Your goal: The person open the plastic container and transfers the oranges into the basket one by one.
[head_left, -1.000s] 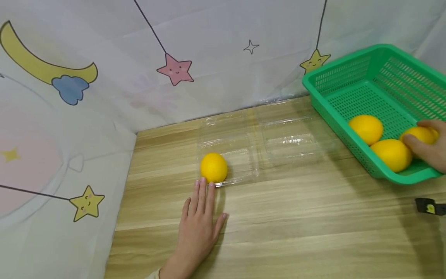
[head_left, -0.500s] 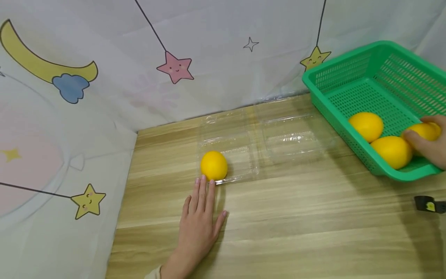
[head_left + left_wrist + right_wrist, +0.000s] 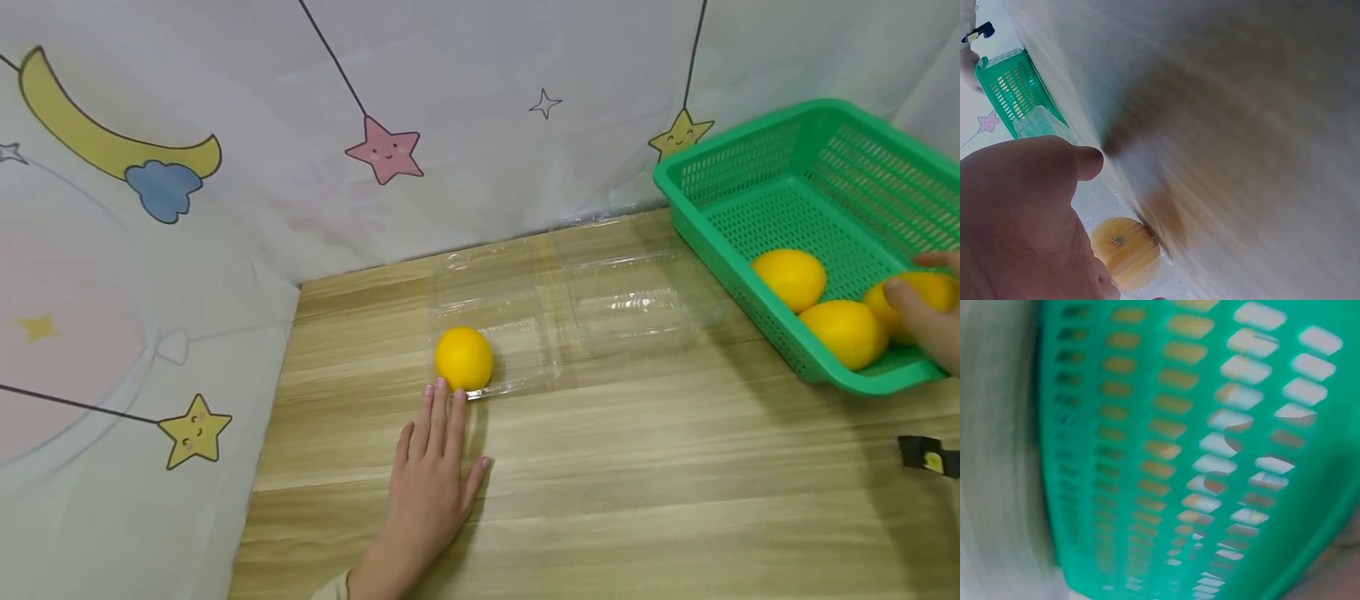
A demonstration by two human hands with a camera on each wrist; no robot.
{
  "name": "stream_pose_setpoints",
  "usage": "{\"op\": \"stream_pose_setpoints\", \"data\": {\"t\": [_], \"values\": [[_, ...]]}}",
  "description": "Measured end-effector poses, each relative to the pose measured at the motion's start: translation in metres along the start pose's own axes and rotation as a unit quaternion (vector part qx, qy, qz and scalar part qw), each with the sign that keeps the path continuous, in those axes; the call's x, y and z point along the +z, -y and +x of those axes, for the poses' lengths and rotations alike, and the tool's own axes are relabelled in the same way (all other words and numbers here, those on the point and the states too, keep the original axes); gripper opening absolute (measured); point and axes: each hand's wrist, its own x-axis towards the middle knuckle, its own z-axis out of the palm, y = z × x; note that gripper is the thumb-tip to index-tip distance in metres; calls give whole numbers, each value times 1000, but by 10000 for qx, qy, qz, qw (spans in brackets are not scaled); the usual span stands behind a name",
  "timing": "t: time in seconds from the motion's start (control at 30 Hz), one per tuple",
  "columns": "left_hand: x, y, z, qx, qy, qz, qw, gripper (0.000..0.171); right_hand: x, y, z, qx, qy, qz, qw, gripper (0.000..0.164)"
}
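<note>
My left hand [image 3: 429, 487] lies flat on the table, fingers straight, fingertips at the near edge of a clear plastic clamshell box [image 3: 517, 346]. Just beyond them, inside the box's near left, sits an orange [image 3: 464, 358]; the left wrist view shows its stem end [image 3: 1119, 240]. My right hand [image 3: 933, 321] reaches into a green basket [image 3: 682, 208], cut off by the frame edge. Its thumb and a finger are spread over an orange [image 3: 877, 304]; I cannot tell whether they grip it. Two more oranges lie beside it, one farther back [image 3: 789, 279] and one nearer [image 3: 843, 335].
A second clear clamshell box [image 3: 630, 308] lies open between the first box and the basket. At the right edge is a black strap [image 3: 930, 457] with a yellow mark. A patterned cloth [image 3: 465, 108] hangs behind and left of the wooden table [image 3: 600, 500].
My right hand has shifted slightly to the right over the oranges in the basket, and more of the orange under it shows. The left hand and the boxed orange stay put.
</note>
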Motion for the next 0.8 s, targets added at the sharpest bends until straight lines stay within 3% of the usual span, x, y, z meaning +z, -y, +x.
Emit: {"op": "stream_pose_setpoints", "data": {"t": [0.1,0.2,0.33,0.43,0.53,0.67,0.8], "values": [[0,1,-1,-14,66,31,10000,90,-2,20,-15,-268,-114,140,9995,61],[0,1,-2,-1,94,83,9999,90,-5,48,-33,-673,-484,458,9955,62],[-1,2,-2,40,71,144,9999,90,-5,80,-51,-1624,-1125,1066,9745,68],[-2,2,-2,52,43,157,9999,90,-2,105,-62,-2365,-1377,1138,9551,85],[-2,2,-2,63,-10,130,9999,91,5,129,-74,-2774,-1226,1238,9448,88],[-3,2,-1,93,-83,70,9999,91,21,155,-87,-3253,-548,1542,9313,61],[-4,2,-1,112,-94,75,9999,91,46,178,-93,-3972,-12,1454,9061,50]]}}
